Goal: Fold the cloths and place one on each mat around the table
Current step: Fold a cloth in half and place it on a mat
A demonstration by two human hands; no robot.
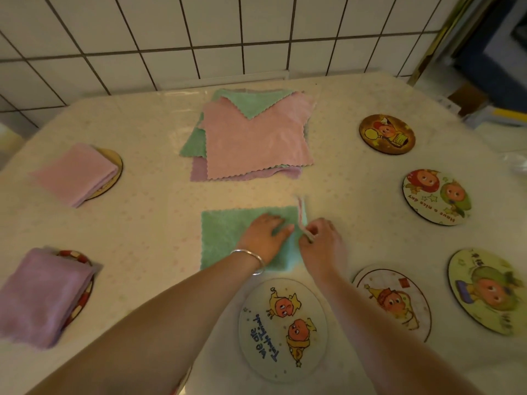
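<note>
Green cloth [228, 232] is spread flat mid-table, pressed by the open left hand [263, 233], while its right edge is pinched and lifted by the right hand [320, 242]. Bare table [148, 223] is left around it, with mats [282, 329] just beside its near edge and the stack [251, 138] beyond.

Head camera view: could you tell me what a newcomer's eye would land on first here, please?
First, the two hands at centre: the left hand presses flat on a green cloth while the right hand pinches its right edge. Behind them lies a loose stack of pink and green cloths. Two folded cloths already sit on mats at the left, and five cartoon mats at the right and front are bare.
</note>
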